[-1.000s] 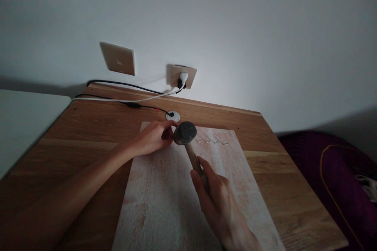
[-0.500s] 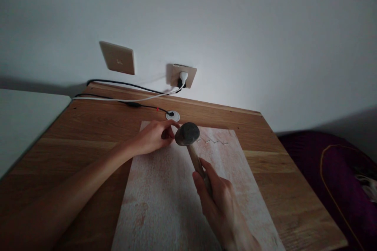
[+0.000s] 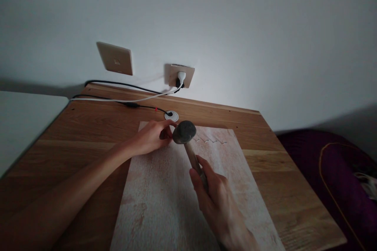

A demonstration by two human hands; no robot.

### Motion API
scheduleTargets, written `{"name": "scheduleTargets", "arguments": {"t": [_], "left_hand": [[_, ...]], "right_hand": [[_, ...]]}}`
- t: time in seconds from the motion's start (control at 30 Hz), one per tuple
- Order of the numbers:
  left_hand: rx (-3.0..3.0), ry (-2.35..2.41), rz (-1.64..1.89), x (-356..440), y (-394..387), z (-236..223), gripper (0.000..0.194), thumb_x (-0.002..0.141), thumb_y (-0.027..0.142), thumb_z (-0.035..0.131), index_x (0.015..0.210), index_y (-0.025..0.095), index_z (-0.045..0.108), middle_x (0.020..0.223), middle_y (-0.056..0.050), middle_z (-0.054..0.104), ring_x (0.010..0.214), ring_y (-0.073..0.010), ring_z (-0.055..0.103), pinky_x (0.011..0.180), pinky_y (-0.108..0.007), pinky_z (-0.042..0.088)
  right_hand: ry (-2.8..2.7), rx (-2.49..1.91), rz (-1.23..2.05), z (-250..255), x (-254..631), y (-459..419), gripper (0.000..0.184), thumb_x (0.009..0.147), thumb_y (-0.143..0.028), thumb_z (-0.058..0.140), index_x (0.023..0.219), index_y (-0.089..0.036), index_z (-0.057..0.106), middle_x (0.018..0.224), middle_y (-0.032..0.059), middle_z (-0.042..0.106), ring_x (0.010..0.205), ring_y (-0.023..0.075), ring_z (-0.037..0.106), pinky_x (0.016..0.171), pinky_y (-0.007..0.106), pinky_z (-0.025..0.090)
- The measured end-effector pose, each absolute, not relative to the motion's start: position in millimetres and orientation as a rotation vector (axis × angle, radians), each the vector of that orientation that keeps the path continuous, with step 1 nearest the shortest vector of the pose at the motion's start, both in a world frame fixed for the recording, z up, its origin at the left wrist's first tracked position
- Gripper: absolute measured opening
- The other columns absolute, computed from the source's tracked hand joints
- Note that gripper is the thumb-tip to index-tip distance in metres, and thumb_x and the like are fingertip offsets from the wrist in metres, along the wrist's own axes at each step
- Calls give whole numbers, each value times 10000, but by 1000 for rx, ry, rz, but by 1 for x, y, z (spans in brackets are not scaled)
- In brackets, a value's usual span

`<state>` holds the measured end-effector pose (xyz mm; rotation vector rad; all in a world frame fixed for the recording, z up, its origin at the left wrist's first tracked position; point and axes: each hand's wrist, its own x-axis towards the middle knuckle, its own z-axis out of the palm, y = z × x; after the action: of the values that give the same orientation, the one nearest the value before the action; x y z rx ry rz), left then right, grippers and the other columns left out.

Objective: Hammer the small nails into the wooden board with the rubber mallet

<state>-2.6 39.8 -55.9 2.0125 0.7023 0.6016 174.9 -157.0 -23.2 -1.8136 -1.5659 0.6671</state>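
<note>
My right hand [image 3: 216, 196] is wrapped round the wooden handle of a hammer [image 3: 185, 132] with a dark, rounded head. Near the far edge of a whitish, worn-looking board [image 3: 153, 196], my left hand [image 3: 154, 136] has its thumb and forefinger bent together. The hammer head hides those fingertips in part, so what they pinch cannot be made out. Several small nails [image 3: 215, 141] stand in a row in the board, to the right of the hammer head.
The board lies on a wooden desk [image 3: 294, 188]. A cable grommet [image 3: 171, 116] sits just beyond it, and black and white cables [image 3: 126, 100] run to a wall socket [image 3: 188, 75]. A purple beanbag-like shape [image 3: 306, 157] is at the right, a white panel [image 3: 26, 121] at the left.
The whole view has shifted slightly. My right hand and the hammer sit a little further left; the left hand keeps its place at the far edge of the board.
</note>
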Motion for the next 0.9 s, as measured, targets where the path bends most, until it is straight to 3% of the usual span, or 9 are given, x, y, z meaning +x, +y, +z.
{"name": "scheduleTargets", "arguments": {"t": [0.57,0.7,0.9], "left_hand": [[2051,687,629,-3,41,-60,384,831,96,651,1187,218,727,866,15,793,727,-155,706,662,-249,482],[2066,698,629,-3,41,-58,398,822,85,660,1188,226,729,871,20,797,737,-158,712,674,-253,492],[2027,692,612,-1,41,-61,378,833,93,675,1187,220,708,901,16,793,728,-145,708,676,-251,511]], "right_hand": [[-1599,-1885,687,-20,173,-155,499,1113,-423,395,1391,-81,628,727,42,702,593,195,669,629,330,571],[-1612,-1872,693,-21,174,-156,479,1115,-424,400,1374,-100,639,728,36,704,599,189,679,607,307,563],[-1516,-1907,592,-20,179,-167,486,1089,-463,447,1302,-98,688,626,-14,620,488,161,579,480,276,480]]}}
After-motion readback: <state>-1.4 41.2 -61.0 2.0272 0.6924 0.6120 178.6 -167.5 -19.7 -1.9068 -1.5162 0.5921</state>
